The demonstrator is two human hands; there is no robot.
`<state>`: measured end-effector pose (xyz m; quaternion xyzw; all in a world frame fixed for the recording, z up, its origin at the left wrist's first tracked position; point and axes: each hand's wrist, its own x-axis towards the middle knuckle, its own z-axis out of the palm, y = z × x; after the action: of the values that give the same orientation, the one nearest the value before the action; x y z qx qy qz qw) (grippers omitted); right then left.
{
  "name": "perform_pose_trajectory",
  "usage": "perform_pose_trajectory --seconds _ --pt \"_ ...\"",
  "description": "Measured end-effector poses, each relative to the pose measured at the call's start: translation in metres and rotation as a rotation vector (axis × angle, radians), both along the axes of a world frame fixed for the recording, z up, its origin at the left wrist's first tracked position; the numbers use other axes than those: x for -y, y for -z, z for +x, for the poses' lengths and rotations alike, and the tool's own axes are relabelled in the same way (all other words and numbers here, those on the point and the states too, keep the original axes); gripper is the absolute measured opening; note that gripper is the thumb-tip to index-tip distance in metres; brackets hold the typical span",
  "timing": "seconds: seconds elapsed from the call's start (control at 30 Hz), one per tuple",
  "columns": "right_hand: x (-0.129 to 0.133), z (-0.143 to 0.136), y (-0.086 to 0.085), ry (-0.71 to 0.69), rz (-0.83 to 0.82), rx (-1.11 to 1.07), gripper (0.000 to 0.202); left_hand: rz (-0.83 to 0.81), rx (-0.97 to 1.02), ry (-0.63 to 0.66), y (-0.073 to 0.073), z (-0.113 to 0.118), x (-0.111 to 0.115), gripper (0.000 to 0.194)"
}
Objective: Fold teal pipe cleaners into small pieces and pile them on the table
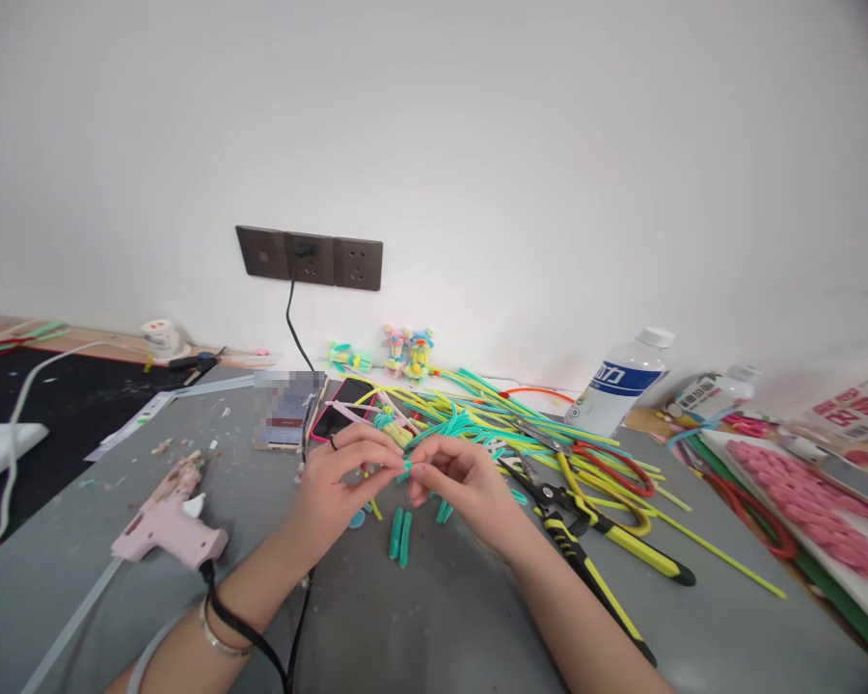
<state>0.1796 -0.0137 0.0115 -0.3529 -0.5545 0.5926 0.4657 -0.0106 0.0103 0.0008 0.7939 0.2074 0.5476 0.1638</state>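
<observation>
Between the fingertips of both hands is a small piece of teal pipe cleaner [404,471], mostly covered by the fingers. My left hand [351,477] pinches it from the left, and my right hand [455,482] pinches it from the right. Just below them, two short folded teal pipe cleaner pieces [400,538] lie side by side on the grey table mat [420,636]. Another short teal piece [444,511] is partly hidden by my right hand. Behind the fingers lies a heap of teal and yellow pipe cleaners [470,419].
A pink glue gun [170,520] lies left, its black cord by my left forearm. Yellow-black pliers [585,540] and red-yellow-handled scissors [571,453] lie right. A water bottle [614,386] stands behind. Small pipe cleaner figures [409,354] stand by the wall, near a phone [343,410].
</observation>
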Motion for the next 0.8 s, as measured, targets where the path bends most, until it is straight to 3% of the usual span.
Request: perform_pose_trajectory --seconds 0.4,0.53,0.67,0.8 --pt "0.01 -0.02 0.007 -0.133 -0.249 -0.377 0.03 0.366 -0.058 -0.24 -0.009 -0.008 0.014 0.011" --pt "0.01 -0.023 0.009 -0.118 -0.269 -0.424 0.03 0.38 -0.092 -0.245 -0.01 -0.005 0.014 0.016" --pt "0.006 -0.017 0.006 -0.059 -0.209 -0.331 0.03 0.191 -0.018 -0.151 -0.006 -0.003 0.009 0.009" --pt "-0.001 0.001 0.0 -0.022 -0.076 -0.117 0.028 -0.277 0.132 0.035 -0.002 -0.002 -0.001 0.018"
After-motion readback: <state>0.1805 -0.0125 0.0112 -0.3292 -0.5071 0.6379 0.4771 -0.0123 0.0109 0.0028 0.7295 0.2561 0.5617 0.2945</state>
